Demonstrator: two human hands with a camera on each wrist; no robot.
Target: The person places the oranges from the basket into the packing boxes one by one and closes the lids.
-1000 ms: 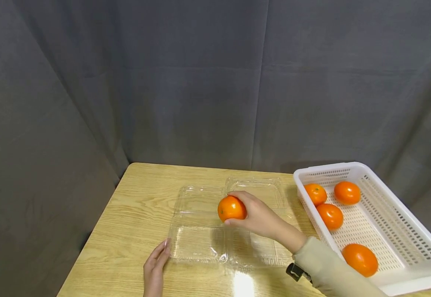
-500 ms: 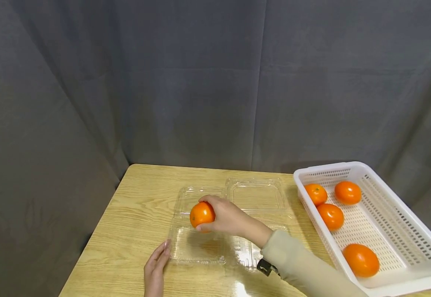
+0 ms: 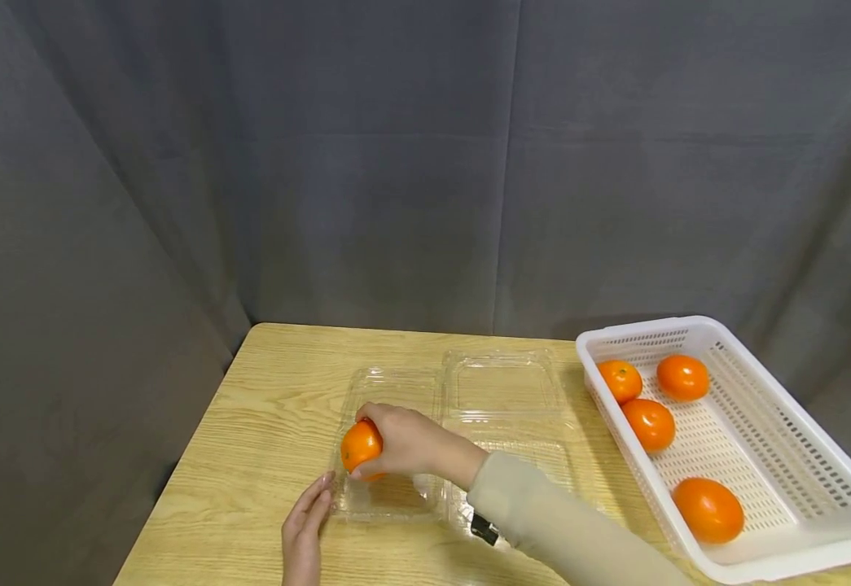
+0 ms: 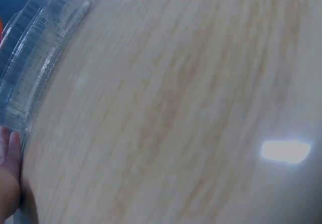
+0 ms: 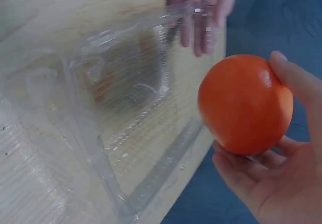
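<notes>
An orange (image 3: 361, 445) is gripped between the thumb and fingers of my right hand (image 3: 414, 441). It is over the near-left part of an opened clear plastic clamshell box (image 3: 388, 506). In the right wrist view the orange (image 5: 245, 104) appears raised above the box, with the thumb on one side and the fingers beneath. My left hand (image 3: 304, 529) is at the box's left edge, its fairly straight fingers touching the rim. Only part of that hand (image 4: 7, 183) shows in the left wrist view, beside the clear wall.
A second opened clear box (image 3: 509, 391) lies right beside the first. A white perforated basket (image 3: 806, 431) stands at the table's right, with several oranges (image 3: 708, 510) in it. The wooden table (image 3: 278, 391) ends at a grey curtain (image 3: 366, 163) behind.
My right hand has carried the orange leftward and a little toward me, from between the boxes to over the left one. My left hand has stayed at the rim.
</notes>
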